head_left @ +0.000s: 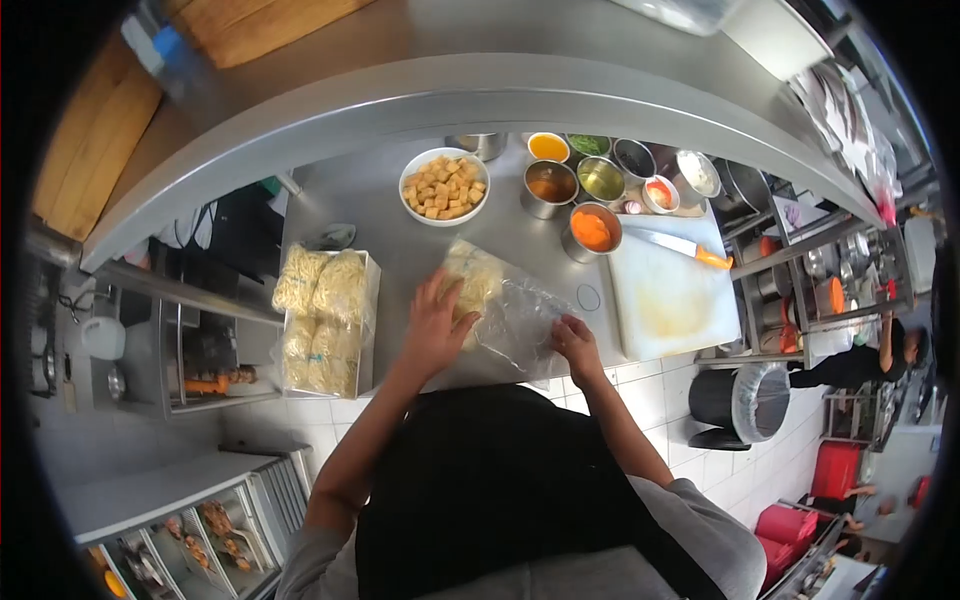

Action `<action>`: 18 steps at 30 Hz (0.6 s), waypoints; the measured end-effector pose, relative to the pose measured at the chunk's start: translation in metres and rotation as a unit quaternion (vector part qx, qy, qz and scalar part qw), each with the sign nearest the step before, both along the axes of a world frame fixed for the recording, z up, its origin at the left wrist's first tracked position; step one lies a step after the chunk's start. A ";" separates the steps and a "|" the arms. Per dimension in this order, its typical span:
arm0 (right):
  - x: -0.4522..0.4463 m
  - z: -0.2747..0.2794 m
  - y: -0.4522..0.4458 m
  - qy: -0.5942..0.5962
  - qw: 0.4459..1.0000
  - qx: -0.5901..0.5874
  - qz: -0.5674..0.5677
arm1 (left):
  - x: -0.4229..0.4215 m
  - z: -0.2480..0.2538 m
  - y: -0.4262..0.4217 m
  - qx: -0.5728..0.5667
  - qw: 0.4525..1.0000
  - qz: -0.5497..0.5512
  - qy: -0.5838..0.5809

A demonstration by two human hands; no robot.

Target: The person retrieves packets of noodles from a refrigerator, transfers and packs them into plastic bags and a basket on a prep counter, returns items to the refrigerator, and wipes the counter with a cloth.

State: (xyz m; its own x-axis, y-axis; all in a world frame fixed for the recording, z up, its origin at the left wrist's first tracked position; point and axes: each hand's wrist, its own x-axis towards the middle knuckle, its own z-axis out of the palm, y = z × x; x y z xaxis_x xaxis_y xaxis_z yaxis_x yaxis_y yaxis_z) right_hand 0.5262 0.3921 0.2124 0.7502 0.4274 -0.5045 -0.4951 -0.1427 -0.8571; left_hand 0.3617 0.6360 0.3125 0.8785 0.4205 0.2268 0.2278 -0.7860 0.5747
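A clear plastic bag (520,312) lies on the steel table, with pale noodles (474,280) bunched in its far left end. My left hand (436,318) rests against the noodle end, fingers stretched and thumb apart. At the bag's right edge, my right hand (574,346) pinches the plastic between thumb and fingers. A small loop, perhaps a rubber band (588,297), lies just beyond the right hand. Left of my left hand stands a white container (368,325) packed with several bagged noodle portions (338,288).
Behind the bag stands a white bowl of golden cubes (444,188). Metal pots, including one with orange pieces (593,232), crowd the back right. A knife (680,245) lies on a white cutting board (672,300). A steel shelf (480,92) overhangs the far side; another person (858,368) stands far right.
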 end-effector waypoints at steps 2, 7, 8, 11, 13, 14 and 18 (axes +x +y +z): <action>0.004 0.018 0.006 0.112 0.987 0.117 0.022 | 0.000 -0.016 0.002 0.017 1.000 0.000 -0.012; 0.019 -0.042 0.023 0.332 0.825 0.444 0.107 | -0.017 -0.032 0.015 -0.059 0.994 0.080 -0.042; 0.013 -0.052 0.026 0.371 0.834 0.400 0.087 | -0.018 -0.031 0.012 -0.057 0.993 0.094 -0.039; -0.003 -0.047 0.029 0.384 0.887 0.229 0.119 | -0.024 -0.023 0.000 -0.064 0.993 0.091 -0.034; -0.029 0.020 0.028 0.266 0.925 0.072 0.261 | -0.028 -0.024 -0.007 -0.077 0.992 0.089 -0.044; -0.027 0.030 0.027 0.218 0.921 0.039 0.320 | -0.028 -0.029 -0.009 -0.077 0.991 0.094 -0.055; 0.009 0.042 0.015 0.177 0.882 0.079 0.430 | -0.054 0.009 -0.007 0.026 0.983 0.153 -0.097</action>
